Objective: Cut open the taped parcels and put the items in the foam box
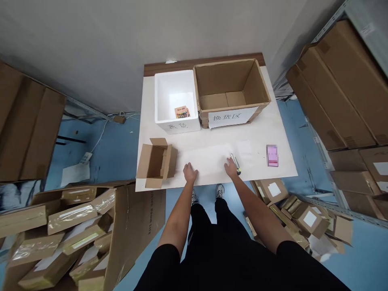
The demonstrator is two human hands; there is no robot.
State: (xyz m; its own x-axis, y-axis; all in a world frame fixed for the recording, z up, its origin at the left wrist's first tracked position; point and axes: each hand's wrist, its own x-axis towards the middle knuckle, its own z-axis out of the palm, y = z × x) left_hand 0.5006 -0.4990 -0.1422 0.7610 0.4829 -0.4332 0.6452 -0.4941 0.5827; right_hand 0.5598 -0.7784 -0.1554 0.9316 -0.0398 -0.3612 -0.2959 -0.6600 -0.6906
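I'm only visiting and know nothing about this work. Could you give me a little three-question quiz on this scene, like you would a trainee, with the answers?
1. Multiple choice: which is nearer the utility knife?
a) the left hand
b) the right hand

2. True or false: the small cardboard box has all its flaps closed.

3. Short answer: which container holds the colourful printed item?

Key:
1. b
2. False; the small cardboard box stands open, its flaps spread.
3. The white foam box.
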